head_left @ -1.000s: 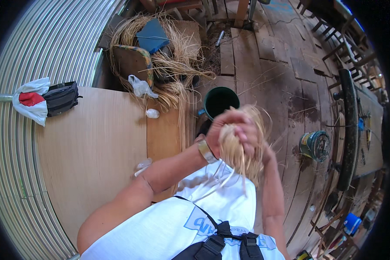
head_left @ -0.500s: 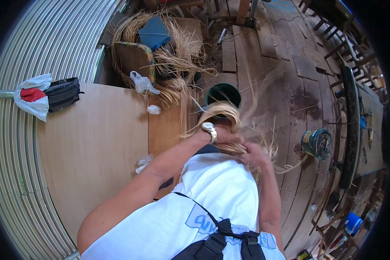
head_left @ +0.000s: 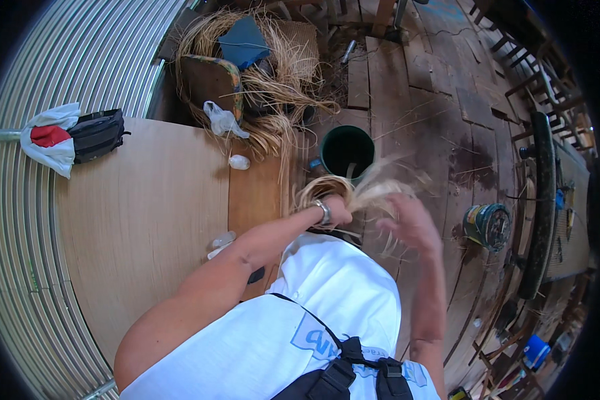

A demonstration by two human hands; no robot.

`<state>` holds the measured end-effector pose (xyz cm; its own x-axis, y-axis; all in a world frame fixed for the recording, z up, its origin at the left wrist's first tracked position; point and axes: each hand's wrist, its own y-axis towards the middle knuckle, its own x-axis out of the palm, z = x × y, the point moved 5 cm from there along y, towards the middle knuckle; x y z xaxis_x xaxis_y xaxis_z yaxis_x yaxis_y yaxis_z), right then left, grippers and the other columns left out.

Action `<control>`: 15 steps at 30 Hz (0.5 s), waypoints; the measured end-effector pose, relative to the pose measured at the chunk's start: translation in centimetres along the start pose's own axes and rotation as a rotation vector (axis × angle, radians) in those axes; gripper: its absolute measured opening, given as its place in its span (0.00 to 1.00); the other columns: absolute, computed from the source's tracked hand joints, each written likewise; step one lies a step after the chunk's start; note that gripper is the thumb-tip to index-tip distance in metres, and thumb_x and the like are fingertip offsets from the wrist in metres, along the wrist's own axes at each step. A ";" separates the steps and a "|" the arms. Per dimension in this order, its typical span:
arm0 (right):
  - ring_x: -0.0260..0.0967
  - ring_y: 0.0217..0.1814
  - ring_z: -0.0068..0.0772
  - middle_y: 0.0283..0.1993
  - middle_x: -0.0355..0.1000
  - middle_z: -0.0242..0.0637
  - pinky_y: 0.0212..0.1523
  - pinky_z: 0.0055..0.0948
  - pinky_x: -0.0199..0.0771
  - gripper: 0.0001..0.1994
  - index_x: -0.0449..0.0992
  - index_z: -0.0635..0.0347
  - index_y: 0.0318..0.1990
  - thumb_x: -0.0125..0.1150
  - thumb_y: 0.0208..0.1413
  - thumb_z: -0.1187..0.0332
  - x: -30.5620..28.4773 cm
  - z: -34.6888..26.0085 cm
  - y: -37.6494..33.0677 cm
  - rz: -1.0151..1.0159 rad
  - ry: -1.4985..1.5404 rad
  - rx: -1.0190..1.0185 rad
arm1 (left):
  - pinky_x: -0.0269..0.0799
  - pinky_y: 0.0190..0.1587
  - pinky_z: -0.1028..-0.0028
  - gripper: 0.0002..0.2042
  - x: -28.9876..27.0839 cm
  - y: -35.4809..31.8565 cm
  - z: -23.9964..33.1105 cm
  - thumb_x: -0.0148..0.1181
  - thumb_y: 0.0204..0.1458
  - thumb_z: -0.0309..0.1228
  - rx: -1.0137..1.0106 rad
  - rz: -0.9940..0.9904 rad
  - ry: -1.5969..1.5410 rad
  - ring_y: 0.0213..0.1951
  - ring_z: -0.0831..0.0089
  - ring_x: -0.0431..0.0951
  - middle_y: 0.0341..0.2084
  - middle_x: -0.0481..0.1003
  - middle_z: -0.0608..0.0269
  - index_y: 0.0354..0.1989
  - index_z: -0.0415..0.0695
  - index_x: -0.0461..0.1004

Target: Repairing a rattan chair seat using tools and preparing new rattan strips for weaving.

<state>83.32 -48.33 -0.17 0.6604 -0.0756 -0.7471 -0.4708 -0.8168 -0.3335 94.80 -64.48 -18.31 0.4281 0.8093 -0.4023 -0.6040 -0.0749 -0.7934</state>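
Spreading across the frame: a pale plywood panel [head_left: 147, 220] is lying on a dark plank floor [head_left: 447, 120], with corrugated metal sheeting [head_left: 40, 73] curving along the left.
Heap at top: a tangle of loose straw fibre [head_left: 280, 100] is sitting around a blue cushion [head_left: 245, 41] and a worn chair back [head_left: 210, 80].
Green bucket: a dark green bucket [head_left: 346, 151] is standing on the floor just beyond the hands.
Black bag: a black bag [head_left: 97, 133] with a white-and-red cloth [head_left: 47, 140] is lying at the panel's far left corner.
Paint tin: a small round tin [head_left: 488, 225] is sitting on the floor, well to the right.
Fibre bundle: the straw bundle [head_left: 357, 193] is arching between both hands, just in front of the bucket, its loose ends fanning out to the right.
Left hand: the left hand [head_left: 337, 210], wearing a wristwatch [head_left: 323, 212], is closing around the coiled end of the bundle, fingers wrapped on it.
Right hand: the right hand [head_left: 413, 223] is touching the fanned ends with fingers spread and loose, though motion blur is hiding whether they are pinching any strands.
Step in hand: judging by the pose, the strands are being gathered and combed into one bundle.
Next move: it is likely calling for the right fingers to close on the stray ends while the left is keeping its grip firm.
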 end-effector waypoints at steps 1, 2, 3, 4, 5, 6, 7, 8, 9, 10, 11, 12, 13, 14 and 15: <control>0.72 0.60 0.50 0.57 0.75 0.47 0.61 0.47 0.68 0.28 0.74 0.55 0.59 0.70 0.53 0.52 -2.7 -1.0 -0.1 0.165 0.093 -0.110 | 0.76 0.29 0.68 0.12 0.4 1.2 -1.7 0.68 0.40 0.36 0.038 -0.063 -0.279 0.22 0.69 0.80 0.22 0.81 0.59 0.27 0.39 0.83; 0.69 0.65 0.49 0.61 0.72 0.47 0.66 0.46 0.65 0.28 0.74 0.57 0.59 0.68 0.55 0.52 -5.3 -1.4 -0.5 0.331 0.182 -0.207 | 0.75 0.29 0.70 0.09 0.5 1.2 -2.0 0.69 0.42 0.34 0.017 -0.123 -0.547 0.23 0.71 0.79 0.22 0.81 0.61 0.26 0.40 0.83; 0.69 0.65 0.49 0.61 0.72 0.47 0.66 0.46 0.65 0.28 0.74 0.57 0.59 0.68 0.55 0.52 -7.6 -2.1 -0.5 0.333 0.180 -0.202 | 0.74 0.28 0.72 0.07 0.6 1.2 -1.8 0.69 0.43 0.32 -0.003 -0.181 -0.815 0.24 0.73 0.79 0.22 0.80 0.63 0.25 0.41 0.82; 0.66 0.67 0.47 0.64 0.70 0.46 0.68 0.43 0.63 0.27 0.73 0.56 0.61 0.66 0.58 0.53 -10.4 -3.2 -0.2 0.414 0.206 -0.276 | 0.74 0.28 0.72 0.07 0.2 0.7 -0.7 0.69 0.43 0.32 0.001 -0.183 -0.812 0.24 0.73 0.79 0.22 0.80 0.63 0.25 0.41 0.82; 0.63 0.70 0.45 0.67 0.67 0.44 0.69 0.41 0.61 0.25 0.72 0.56 0.62 0.63 0.61 0.54 -12.2 -3.5 0.3 0.497 0.231 -0.346 | 0.74 0.29 0.73 0.06 0.0 -0.8 1.9 0.69 0.44 0.30 0.094 -0.357 -0.940 0.25 0.74 0.79 0.22 0.79 0.63 0.26 0.42 0.81; 0.63 0.70 0.45 0.67 0.67 0.44 0.69 0.41 0.61 0.25 0.72 0.56 0.62 0.63 0.61 0.54 -12.3 -2.7 1.7 0.504 0.228 -0.345 | 0.75 0.30 0.74 0.05 -0.2 -2.3 4.2 0.69 0.45 0.28 0.188 -0.530 -1.066 0.26 0.75 0.78 0.23 0.79 0.64 0.28 0.42 0.80; 0.65 0.68 0.43 0.66 0.69 0.43 0.69 0.40 0.61 0.24 0.73 0.57 0.62 0.58 0.64 0.52 -11.3 -1.3 3.7 0.437 0.350 -0.338 | 0.74 0.31 0.76 0.08 0.5 -3.0 5.5 0.69 0.47 0.29 0.230 -0.605 -1.089 0.27 0.76 0.78 0.24 0.78 0.64 0.32 0.42 0.77; 0.67 0.67 0.41 0.64 0.72 0.41 0.69 0.38 0.61 0.24 0.74 0.58 0.61 0.53 0.68 0.50 -9.7 0.5 5.4 0.372 0.474 -0.324 | 0.75 0.31 0.75 0.08 0.0 -5.6 7.8 0.67 0.48 0.29 0.240 -0.664 -1.126 0.26 0.75 0.78 0.24 0.77 0.64 0.33 0.42 0.76; 0.69 0.64 0.39 0.60 0.75 0.41 0.68 0.38 0.62 0.27 0.76 0.59 0.59 0.46 0.70 0.46 -6.8 2.3 7.0 0.161 0.611 -0.223 | 0.75 0.31 0.75 0.08 -0.9 -8.6 10.8 0.66 0.49 0.30 0.252 -0.728 -1.160 0.26 0.75 0.77 0.23 0.77 0.63 0.35 0.42 0.76; 0.71 0.61 0.38 0.56 0.77 0.40 0.67 0.37 0.64 0.30 0.78 0.60 0.57 0.40 0.71 0.43 -3.6 3.6 8.8 -0.062 0.742 -0.130 | 0.74 0.31 0.75 0.08 -1.7 -10.6 12.5 0.65 0.50 0.31 0.269 -0.881 -1.254 0.25 0.75 0.77 0.23 0.76 0.63 0.35 0.41 0.75; 0.75 0.54 0.36 0.48 0.80 0.41 0.61 0.34 0.70 0.38 0.80 0.63 0.53 0.34 0.69 0.36 0.2 3.9 8.9 -0.264 1.110 0.056 | 0.74 0.30 0.74 0.08 -2.2 -11.9 13.4 0.63 0.51 0.32 0.286 -1.039 -1.348 0.25 0.74 0.77 0.23 0.76 0.62 0.35 0.41 0.74; 0.77 0.52 0.38 0.49 0.79 0.49 0.58 0.35 0.76 0.43 0.79 0.70 0.52 0.33 0.67 0.33 3.6 3.4 8.4 -0.410 1.480 0.292 | 0.75 0.34 0.72 0.08 -2.4 -12.0 13.1 0.60 0.53 0.31 0.302 -1.019 -1.435 0.27 0.72 0.77 0.23 0.74 0.63 0.37 0.41 0.72; 0.78 0.49 0.40 0.47 0.79 0.49 0.53 0.36 0.79 0.44 0.79 0.71 0.50 0.34 0.66 0.31 6.2 3.4 8.8 -0.445 1.648 0.186 | 0.75 0.34 0.72 0.08 -2.2 -12.2 12.7 0.60 0.53 0.31 0.307 -1.015 -1.439 0.27 0.72 0.77 0.23 0.74 0.63 0.37 0.41 0.72; 0.78 0.48 0.41 0.48 0.78 0.50 0.51 0.38 0.81 0.48 0.76 0.72 0.53 0.33 0.62 0.27 8.5 2.8 8.8 -0.494 1.808 0.099 | 0.75 0.37 0.71 0.08 -2.6 -12.1 11.9 0.60 0.53 0.30 0.369 -1.019 -1.668 0.28 0.72 0.76 0.23 0.73 0.64 0.38 0.41 0.71; 0.79 0.47 0.42 0.49 0.78 0.50 0.48 0.39 0.82 0.50 0.74 0.71 0.56 0.32 0.59 0.24 10.8 3.1 8.8 -0.438 1.928 0.208 | 0.75 0.40 0.70 0.08 -3.3 -11.9 10.8 0.59 0.53 0.30 0.435 -1.019 -1.895 0.29 0.71 0.74 0.23 0.72 0.65 0.39 0.42 0.70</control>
<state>84.50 -54.51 -12.96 0.3074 -0.4481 0.8395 -0.0845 -0.8915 -0.4450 93.26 -59.97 -2.58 -0.2048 -0.0514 0.9775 -0.8500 0.5044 -0.1516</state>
